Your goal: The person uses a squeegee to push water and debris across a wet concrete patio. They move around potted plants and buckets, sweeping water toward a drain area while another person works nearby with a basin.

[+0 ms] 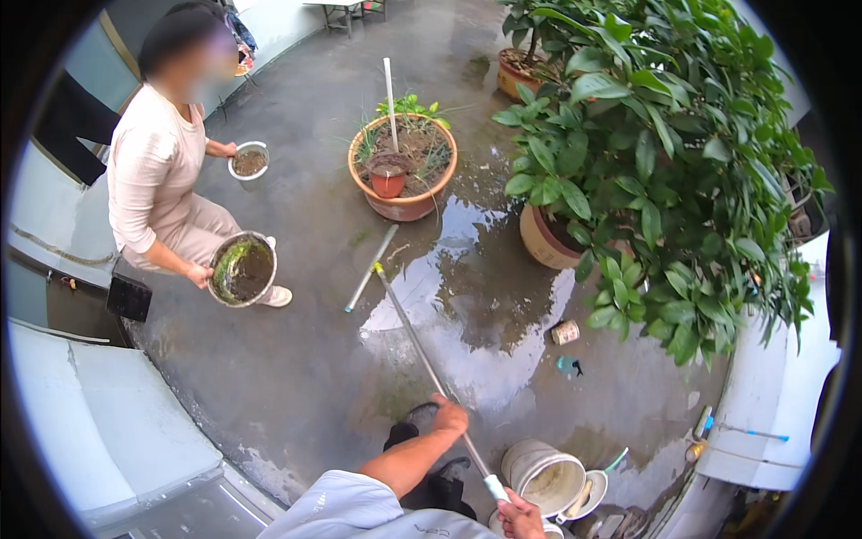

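Observation:
Both my hands are on the long metal pole of a floor squeegee point(420, 350), which slants from my lower right up toward the middle. My left hand point(451, 415) grips the pole partway along. Lower down, at the pale end grip point(496, 488), my right hand point(521, 516) is closed round the handle and partly cut off by the lower edge. The squeegee's head point(366, 280) lies on the wet concrete floor, joined to the pole by a yellow-green piece. A shiny puddle point(431, 314) spreads to the right of the head.
A round planter point(404, 208) with a small red pot and white stick stands ahead. At left, a person point(166, 171) holds two containers of soil or murky water. A leafy plant point(655, 171) overhangs the right. A whitish bucket point(543, 476) and a pan point(593, 494) lie near my feet.

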### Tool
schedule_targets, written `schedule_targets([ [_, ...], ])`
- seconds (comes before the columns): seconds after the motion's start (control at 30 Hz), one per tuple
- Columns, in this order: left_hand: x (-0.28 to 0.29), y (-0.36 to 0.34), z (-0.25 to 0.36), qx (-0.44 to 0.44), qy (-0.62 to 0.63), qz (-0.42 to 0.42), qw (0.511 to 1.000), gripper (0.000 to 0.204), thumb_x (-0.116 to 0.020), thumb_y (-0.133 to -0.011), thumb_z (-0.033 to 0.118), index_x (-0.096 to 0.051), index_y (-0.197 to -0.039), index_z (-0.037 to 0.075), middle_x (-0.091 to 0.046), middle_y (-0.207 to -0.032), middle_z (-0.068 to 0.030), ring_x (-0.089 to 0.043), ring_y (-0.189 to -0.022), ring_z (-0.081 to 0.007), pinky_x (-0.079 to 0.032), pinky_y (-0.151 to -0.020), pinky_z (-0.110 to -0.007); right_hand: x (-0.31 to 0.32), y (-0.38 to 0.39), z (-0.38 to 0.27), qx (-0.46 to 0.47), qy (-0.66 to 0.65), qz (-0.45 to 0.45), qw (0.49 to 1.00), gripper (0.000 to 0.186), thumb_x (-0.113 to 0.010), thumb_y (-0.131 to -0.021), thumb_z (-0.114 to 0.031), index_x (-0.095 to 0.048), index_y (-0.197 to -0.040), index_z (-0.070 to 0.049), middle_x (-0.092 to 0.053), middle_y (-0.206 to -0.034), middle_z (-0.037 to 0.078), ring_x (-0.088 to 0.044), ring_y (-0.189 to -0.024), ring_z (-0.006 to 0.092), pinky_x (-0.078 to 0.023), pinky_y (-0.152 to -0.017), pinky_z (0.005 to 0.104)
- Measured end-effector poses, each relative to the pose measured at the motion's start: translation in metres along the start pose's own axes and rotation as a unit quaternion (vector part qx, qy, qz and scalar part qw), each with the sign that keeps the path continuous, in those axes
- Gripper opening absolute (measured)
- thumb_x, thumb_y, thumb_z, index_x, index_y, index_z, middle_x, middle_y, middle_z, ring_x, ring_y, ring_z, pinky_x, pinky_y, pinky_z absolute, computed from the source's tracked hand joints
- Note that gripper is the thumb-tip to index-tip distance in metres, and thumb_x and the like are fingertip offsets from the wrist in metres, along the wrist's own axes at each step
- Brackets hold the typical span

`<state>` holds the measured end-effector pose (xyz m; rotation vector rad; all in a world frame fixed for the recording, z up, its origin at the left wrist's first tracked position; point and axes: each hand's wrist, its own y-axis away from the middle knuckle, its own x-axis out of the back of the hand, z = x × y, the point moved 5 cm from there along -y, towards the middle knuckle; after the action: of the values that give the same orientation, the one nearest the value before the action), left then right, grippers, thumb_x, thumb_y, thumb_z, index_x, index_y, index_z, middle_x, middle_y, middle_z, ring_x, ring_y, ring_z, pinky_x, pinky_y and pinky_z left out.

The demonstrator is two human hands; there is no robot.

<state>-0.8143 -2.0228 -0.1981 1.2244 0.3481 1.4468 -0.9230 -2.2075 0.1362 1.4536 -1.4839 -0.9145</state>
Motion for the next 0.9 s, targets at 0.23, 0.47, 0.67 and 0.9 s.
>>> schedule_targets([
  [0.23,0.020,0.120,0.060,-0.001,0.289,-0.050,0.956,0.079,-0.052,-0.087,0.012,-0.004,-0.147,-0.007,-0.066,-0.088,-0.0181,-0.065,-0.058,-0.0226,-0.054,-0.060,-0.035,0.040,0.067,-0.004,-0.019,0.026,0.039,0.999,0.050,-0.066,-0.089,-0.020,-0.053,-0.137,-0.009,-0.057,-0.073,-0.001,-0.048,-0.060,0.0052,-0.038,-0.052,0.0211],
  [0.47,0.115,0.023,0.049,0.012,0.259,0.062,0.964,0.049,-0.053,-0.089,0.005,-0.027,-0.130,-0.005,-0.060,-0.071,-0.0138,-0.061,-0.052,-0.0225,-0.053,-0.046,-0.034,-0.042,0.008,-0.042,0.050,0.014,-0.044,0.998,0.053,-0.065,-0.091,-0.024,-0.050,-0.139,-0.011,-0.052,-0.072,-0.004,-0.042,-0.059,0.0040,-0.033,-0.050,0.0209],
  [0.67,0.033,0.040,0.048,-0.016,0.109,0.001,0.994,0.047,-0.058,-0.089,0.010,-0.030,-0.124,-0.003,-0.065,-0.081,-0.0167,-0.066,-0.061,-0.0242,-0.055,-0.053,-0.035,-0.005,0.053,-0.020,-0.020,-0.061,0.010,0.998,0.054,-0.064,-0.091,-0.020,-0.047,-0.141,-0.011,-0.050,-0.069,-0.005,-0.036,-0.052,0.0035,-0.027,-0.045,0.0207],
  [0.9,-0.015,0.139,0.090,-0.034,0.151,-0.129,0.980,0.078,-0.057,-0.087,0.019,-0.010,-0.142,-0.012,-0.067,-0.088,-0.0253,-0.070,-0.072,-0.0305,-0.055,-0.072,-0.036,0.046,0.099,0.012,0.007,-0.070,0.098,0.993,0.050,-0.064,-0.091,-0.016,-0.050,-0.138,-0.009,-0.053,-0.068,-0.003,-0.040,-0.050,0.0031,-0.028,-0.043,0.0189],
])
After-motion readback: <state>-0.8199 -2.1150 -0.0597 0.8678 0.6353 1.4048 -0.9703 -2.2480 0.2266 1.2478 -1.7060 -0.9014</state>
